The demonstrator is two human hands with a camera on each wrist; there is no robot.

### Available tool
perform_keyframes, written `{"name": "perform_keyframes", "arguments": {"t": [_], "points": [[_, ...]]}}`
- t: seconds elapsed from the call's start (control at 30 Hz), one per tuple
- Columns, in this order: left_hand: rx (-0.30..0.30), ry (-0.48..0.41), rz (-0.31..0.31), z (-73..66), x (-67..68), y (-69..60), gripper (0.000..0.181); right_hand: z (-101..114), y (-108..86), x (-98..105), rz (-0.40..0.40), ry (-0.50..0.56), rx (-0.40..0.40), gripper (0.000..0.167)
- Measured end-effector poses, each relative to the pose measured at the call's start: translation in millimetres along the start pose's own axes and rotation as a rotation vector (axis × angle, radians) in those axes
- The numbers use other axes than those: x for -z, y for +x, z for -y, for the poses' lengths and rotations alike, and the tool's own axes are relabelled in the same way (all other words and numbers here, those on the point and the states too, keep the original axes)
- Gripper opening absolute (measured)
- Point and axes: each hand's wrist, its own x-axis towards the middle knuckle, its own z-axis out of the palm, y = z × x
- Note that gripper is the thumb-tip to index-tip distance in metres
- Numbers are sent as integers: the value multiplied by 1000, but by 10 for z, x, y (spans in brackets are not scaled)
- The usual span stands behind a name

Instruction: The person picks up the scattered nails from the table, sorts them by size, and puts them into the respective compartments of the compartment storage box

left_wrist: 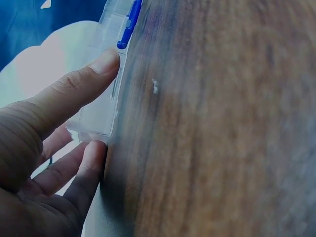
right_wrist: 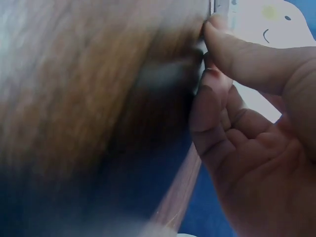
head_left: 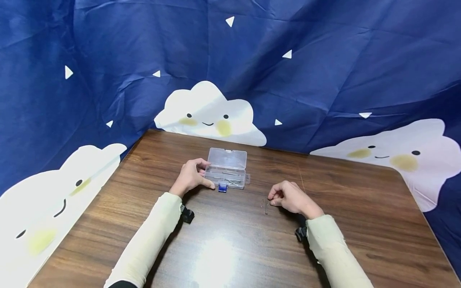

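Note:
A clear plastic box [head_left: 225, 176] stands with its lid raised, thin metal pieces [head_left: 233, 182] in its compartments and a blue latch [head_left: 222, 187] at its front. My left hand [head_left: 191, 176] grips the box's left end, thumb along the front wall [left_wrist: 101, 111] and fingers at the side. To the box's right, a thin metal piece like a nail or screw [head_left: 266, 206] is beside the fingertips of my right hand [head_left: 291, 197]. In the right wrist view, thumb and index finger [right_wrist: 207, 106] are bent with a narrow gap between them; whether they touch the piece is unclear.
The brown wooden table [head_left: 230, 224] carries a bright light reflection near its front. A blue cloth [head_left: 252, 60] with white clouds and triangles hangs behind and at the sides. Another faint, thin item [head_left: 262, 203] is left of the metal piece.

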Motion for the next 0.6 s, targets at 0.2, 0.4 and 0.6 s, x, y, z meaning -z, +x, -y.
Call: {"name": "perform_keyframes", "arguments": {"t": [0.2,0.4,0.6], "points": [[1,0,-9,-3,2,-8,80,-5,-4,4,25,-105,51,19],[3,4,-6,-7,8,-6,80,10,-34,-36,38,-230,185,25],[1,9,-5,2,2,-4,81,70,-52,-50,85,-257,199,32]]}}
